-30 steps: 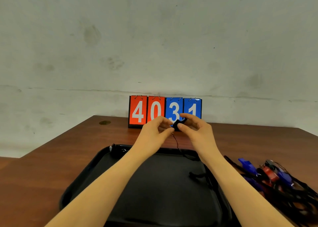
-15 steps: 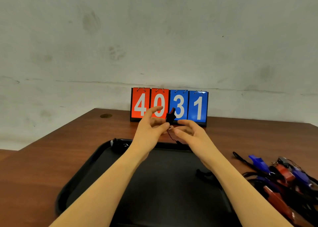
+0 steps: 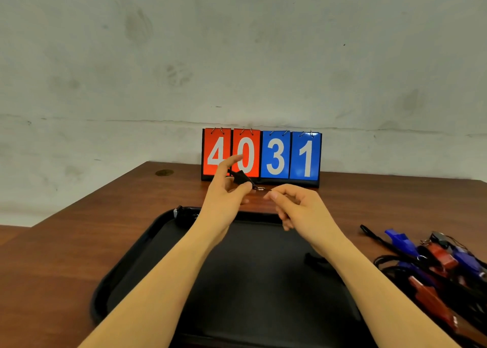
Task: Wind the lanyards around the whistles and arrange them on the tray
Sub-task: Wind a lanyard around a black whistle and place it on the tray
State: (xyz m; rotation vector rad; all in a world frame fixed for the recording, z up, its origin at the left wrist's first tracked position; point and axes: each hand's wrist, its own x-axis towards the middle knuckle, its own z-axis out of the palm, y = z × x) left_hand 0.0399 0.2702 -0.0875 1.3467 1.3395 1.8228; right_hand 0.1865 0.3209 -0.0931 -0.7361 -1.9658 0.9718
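The left hand (image 3: pixel 225 192) pinches the small black plastic whistle (image 3: pixel 241 177) above the flat black tray (image 3: pixel 126 263), while the right hand (image 3: pixel 295 205) pinches its thin cord, which might slip loose.

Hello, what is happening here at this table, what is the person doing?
A person is working over a black tray on a wooden table. The left hand holds a black whistle between thumb and fingers, and the right hand pinches near the whistle's small metal ring, where its cord seems to start. One dark wound item already lies in the tray's far left corner. A pile of blue and red whistles with tangled lanyards waits to the right.
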